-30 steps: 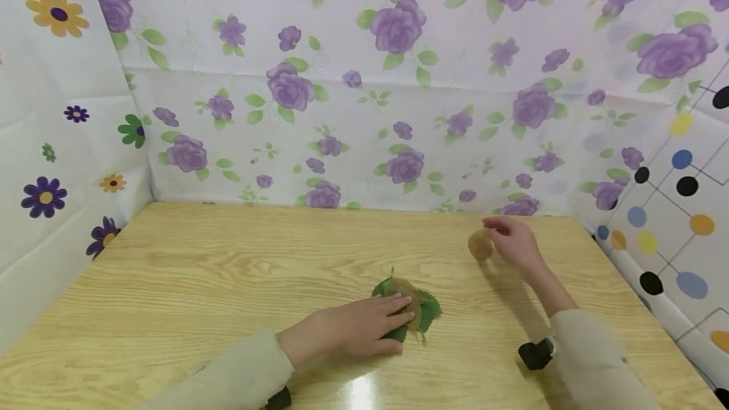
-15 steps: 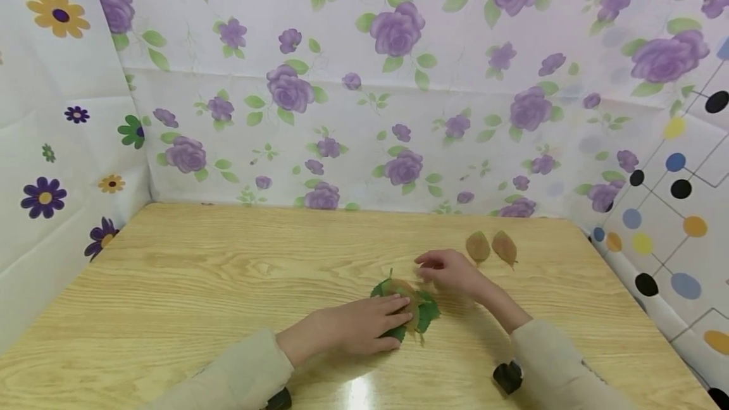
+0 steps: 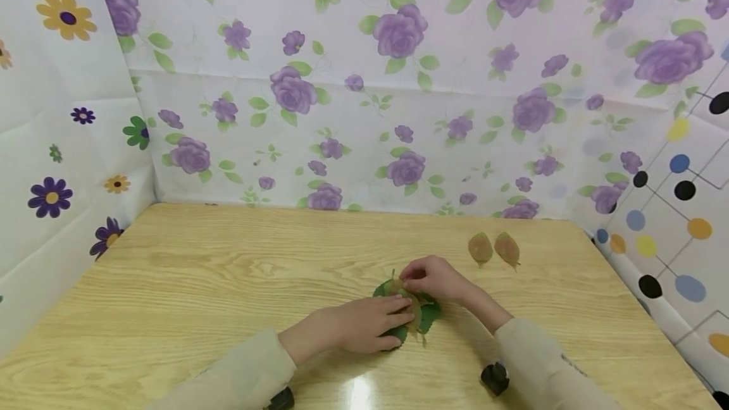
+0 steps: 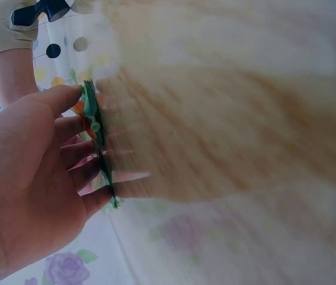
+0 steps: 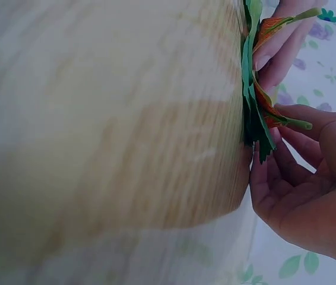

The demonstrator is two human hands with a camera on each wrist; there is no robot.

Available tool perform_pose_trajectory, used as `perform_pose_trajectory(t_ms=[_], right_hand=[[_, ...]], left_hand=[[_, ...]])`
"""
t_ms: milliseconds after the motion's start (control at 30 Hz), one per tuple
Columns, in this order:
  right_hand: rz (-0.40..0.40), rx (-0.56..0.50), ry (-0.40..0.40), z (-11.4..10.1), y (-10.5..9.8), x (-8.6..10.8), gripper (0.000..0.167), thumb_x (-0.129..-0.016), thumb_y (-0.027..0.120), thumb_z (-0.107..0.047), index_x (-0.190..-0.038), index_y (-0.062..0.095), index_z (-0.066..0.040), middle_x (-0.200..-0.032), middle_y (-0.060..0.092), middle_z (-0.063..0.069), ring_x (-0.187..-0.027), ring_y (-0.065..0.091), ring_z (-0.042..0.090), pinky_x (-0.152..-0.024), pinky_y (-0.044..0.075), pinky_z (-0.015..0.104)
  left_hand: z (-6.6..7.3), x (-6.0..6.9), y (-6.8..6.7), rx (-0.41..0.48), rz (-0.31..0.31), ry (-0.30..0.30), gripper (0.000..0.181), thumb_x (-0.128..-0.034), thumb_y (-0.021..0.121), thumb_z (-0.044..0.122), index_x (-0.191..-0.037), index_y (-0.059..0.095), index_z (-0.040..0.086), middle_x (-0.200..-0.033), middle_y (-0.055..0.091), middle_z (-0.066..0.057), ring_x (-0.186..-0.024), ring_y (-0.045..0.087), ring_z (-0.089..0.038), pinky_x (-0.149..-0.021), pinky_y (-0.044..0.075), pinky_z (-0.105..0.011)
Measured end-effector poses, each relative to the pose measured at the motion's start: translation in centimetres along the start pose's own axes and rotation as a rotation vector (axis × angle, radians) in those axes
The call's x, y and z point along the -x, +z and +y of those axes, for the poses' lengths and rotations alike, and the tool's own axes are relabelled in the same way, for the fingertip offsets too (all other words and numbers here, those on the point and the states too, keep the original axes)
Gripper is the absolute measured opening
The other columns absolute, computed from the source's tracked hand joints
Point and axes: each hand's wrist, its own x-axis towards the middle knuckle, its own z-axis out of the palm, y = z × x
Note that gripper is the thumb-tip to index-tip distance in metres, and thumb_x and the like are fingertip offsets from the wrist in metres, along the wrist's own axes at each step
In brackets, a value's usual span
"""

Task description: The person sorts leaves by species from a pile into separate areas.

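A small pile of leaves lies at the middle of the table, with green leaves (image 3: 430, 314) below and brownish-orange leaves (image 3: 417, 319) on top. My left hand (image 3: 364, 325) rests flat across the pile, fingers extended and pressing the leaves. At the pile's far right side, my right hand (image 3: 438, 278) pinches an orange-brown leaf (image 5: 266, 108) between thumb and fingers; the fingers partly hide it. The right wrist view also shows the green leaf (image 5: 248, 83) edge-on beneath it. Two separate brown leaves, a left one (image 3: 480, 249) and a right one (image 3: 507, 250), lie farther back.
The wood-grain table (image 3: 256, 258) meets a purple-flowered cloth (image 3: 342, 112) at its back edge. A dotted cloth (image 3: 678, 252) hangs on the right and a flowered one (image 3: 34, 163) on the left. A black wrist device (image 3: 495, 378) hangs below the right sleeve.
My right hand has let go of a brown leaf at the back right, leaving two side by side there. It has come left to the pile and now pinches a leaf. The left hand stays put.
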Motion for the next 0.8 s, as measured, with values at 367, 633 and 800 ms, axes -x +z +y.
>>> perform_pose_trajectory(t_ms=[367,633,800], right_hand=[[-0.015,-0.024,0.039,-0.2,-0.1,0.0,0.011,-0.093,0.063,-0.009,-0.098,0.072,-0.007,-0.090,0.067,-0.001,-0.079,0.060,0.014,-0.070,0.051,0.032],[0.015,-0.042,0.065,-0.2,-0.4,-0.1,0.010,-0.093,0.063,-0.010,-0.096,0.073,-0.008,-0.086,0.066,-0.001,-0.076,0.059,0.016,-0.068,0.051,0.033],[0.056,-0.039,0.068,-0.3,-1.0,-0.2,0.012,-0.093,0.064,-0.012,-0.098,0.073,-0.007,-0.087,0.067,0.000,-0.075,0.059,0.016,-0.065,0.051,0.032]], left_hand=[[-0.5,-0.1,0.0,0.007,0.017,0.026,0.053,-0.1044,0.039,0.040,-0.150,0.037,0.013,-0.157,0.025,-0.006,-0.143,0.022,-0.017,-0.112,0.027,-0.032],[-0.6,-0.1,0.0,0.002,0.016,0.008,0.054,-0.1039,0.039,0.042,-0.150,0.037,0.013,-0.157,0.024,-0.006,-0.142,0.023,-0.018,-0.112,0.028,-0.033],[-0.4,0.0,-0.2,0.007,0.017,0.006,0.054,-0.1039,0.040,0.041,-0.149,0.037,0.013,-0.157,0.025,-0.006,-0.142,0.025,-0.019,-0.111,0.029,-0.035]])
